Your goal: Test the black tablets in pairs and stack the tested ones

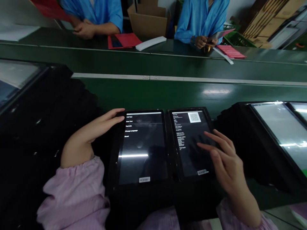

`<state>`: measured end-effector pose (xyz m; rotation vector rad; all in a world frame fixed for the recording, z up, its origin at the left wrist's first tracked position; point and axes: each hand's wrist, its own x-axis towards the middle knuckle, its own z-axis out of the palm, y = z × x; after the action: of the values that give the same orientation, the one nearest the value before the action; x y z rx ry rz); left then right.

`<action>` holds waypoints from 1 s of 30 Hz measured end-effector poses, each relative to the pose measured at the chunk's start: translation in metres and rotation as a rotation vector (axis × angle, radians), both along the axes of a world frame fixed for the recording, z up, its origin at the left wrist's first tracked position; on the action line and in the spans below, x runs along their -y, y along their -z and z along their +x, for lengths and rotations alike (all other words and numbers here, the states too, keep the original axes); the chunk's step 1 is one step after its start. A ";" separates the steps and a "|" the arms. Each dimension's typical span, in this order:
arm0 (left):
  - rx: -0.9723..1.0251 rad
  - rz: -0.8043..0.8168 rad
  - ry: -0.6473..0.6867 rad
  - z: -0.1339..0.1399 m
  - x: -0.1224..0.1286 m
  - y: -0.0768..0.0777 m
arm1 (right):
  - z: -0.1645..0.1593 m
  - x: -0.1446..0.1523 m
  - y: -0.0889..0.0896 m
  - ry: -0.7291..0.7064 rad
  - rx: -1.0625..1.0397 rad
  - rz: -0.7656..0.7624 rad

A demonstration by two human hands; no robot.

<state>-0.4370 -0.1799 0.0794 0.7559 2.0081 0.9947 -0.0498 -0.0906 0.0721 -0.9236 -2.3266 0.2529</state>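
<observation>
Two tablets lie side by side in front of me with their screens lit. The left tablet (pixel 144 150) shows a short menu with lines such as "Full Test" and "Reset". On the right tablet (pixel 192 159) there is a page of small text with a QR code. My left hand (pixel 105 124) rests at the upper left edge of the left tablet, its fingers stretched out. Over the right tablet's screen hovers my right hand (pixel 223 156), fingers spread; whether a fingertip touches the glass I cannot tell. Each screen has a small label near its bottom edge.
Black stacks with glossy panels stand at the left (pixel 43 105) and right (pixel 283 134). Beyond the green work surface (pixel 148 92), two people in blue sit across, near red sheets (pixel 127 40), a white strip (pixel 151 43) and a cardboard box (pixel 148 24).
</observation>
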 end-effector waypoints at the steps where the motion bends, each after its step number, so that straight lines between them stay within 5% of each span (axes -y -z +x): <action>1: -0.025 -0.009 0.042 -0.005 0.001 0.000 | -0.005 0.003 0.000 -0.066 0.028 0.007; 9: -0.079 -0.008 0.198 -0.030 0.014 0.018 | -0.022 0.017 0.011 -0.230 0.142 -0.024; 17: -0.129 -0.076 0.270 -0.035 0.011 0.027 | -0.015 0.009 0.008 0.034 -0.031 0.055; 24: -0.357 -0.104 0.280 -0.014 0.004 0.028 | -0.026 -0.005 -0.001 -0.005 0.032 0.057; 30: -0.295 -0.055 0.137 -0.022 0.002 0.027 | -0.041 -0.039 0.001 0.017 0.186 0.108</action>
<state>-0.4592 -0.1818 0.0520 1.0449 2.1883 0.7814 -0.0913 -0.0514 0.0708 -0.9479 -2.4733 0.0344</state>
